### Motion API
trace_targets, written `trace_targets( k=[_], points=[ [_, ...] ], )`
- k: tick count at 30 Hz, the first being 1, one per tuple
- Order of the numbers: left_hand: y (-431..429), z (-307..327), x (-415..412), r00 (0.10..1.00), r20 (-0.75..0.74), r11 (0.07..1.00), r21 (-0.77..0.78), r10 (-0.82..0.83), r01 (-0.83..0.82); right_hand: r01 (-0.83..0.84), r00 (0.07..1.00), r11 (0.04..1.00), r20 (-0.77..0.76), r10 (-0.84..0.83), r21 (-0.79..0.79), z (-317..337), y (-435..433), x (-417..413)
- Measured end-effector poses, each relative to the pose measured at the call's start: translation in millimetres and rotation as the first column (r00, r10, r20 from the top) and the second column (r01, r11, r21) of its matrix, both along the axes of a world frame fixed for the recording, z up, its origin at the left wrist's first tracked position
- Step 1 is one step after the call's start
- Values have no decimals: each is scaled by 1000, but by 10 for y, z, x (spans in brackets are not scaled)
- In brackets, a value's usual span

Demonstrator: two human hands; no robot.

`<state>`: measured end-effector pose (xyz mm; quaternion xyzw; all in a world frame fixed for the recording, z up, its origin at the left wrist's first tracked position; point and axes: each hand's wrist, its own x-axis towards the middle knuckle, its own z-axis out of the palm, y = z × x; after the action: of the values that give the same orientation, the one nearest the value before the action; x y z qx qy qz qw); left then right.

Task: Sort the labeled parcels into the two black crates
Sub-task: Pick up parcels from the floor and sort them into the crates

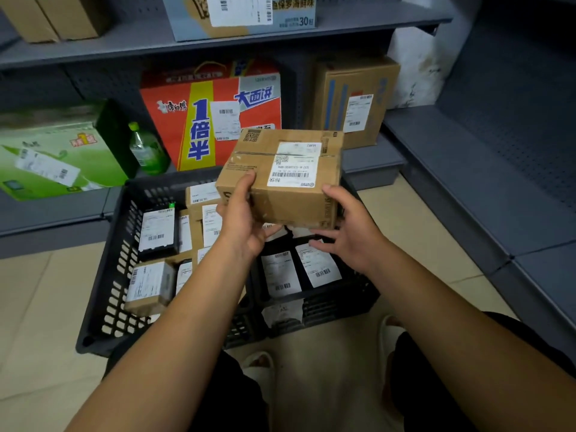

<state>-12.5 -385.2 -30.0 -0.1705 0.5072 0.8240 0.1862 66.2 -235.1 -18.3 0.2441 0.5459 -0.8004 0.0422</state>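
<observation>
Grey shelf [93,48] behind, floor below, two black crates side by side on the floor in front of the person. Left crate [123,244] is the bigger one and holds several labelled parcels [156,229], brown and dark. Right crate [336,304] holds dark mailers [299,269] with white labels. The task thing is the brown box [290,207], held in the air with both hands, above the far part of the crates, about over the seam between them and a bit more over the right crate. Its long axis runs left to right, top face tilted toward the camera, label [296,163] up and reading upside down from here. Left hand [241,219] is clamped on the box's near left corner, thumb on top, fingers wrapped under. Right hand [352,235] is spread: thumb tip against the near right edge, fingers stretched out below the box; cannot tell if they touch the underside. Judgement: the left hand carries the load and the right only steadies. The right crate lies straight down from the box, the left crate down and to the left, so which crate the label calls for decides a plain lowering or a leftward swing. Label text is too small to read.
</observation>
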Motion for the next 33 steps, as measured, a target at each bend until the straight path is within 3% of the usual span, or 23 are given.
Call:
trace_targets(
  k=[6,15,22,29,31,32,33],
  points=[
    [-42,12,-261,999,-27,994,-105,-22,19,127,992,991,-10,-128,-45,-27,158,-195],
    [-217,31,-563,953,-32,922,-263,-301,283,267,964,946,34,-265,-185,-95,465,-417],
    [136,-214,-389,956,-49,919,-294,-288,261,344,927,901,248,-282,-265,-355,313,-537],
    [236,-487,-391,960,-111,933,-288,-258,217,357,930,867,223,-293,-347,-489,229,-690],
    [153,-608,-448,944,-146,852,-486,-296,192,408,907,845,261,-330,-346,-560,280,-729],
    [85,-726,-474,929,-150,721,-676,-337,153,433,890,843,298,-344,-320,-626,322,-759],
    [8,-867,-487,912,-113,505,-855,-395,113,456,870,844,342,-356,-281,-680,359,-784]
  ],
)
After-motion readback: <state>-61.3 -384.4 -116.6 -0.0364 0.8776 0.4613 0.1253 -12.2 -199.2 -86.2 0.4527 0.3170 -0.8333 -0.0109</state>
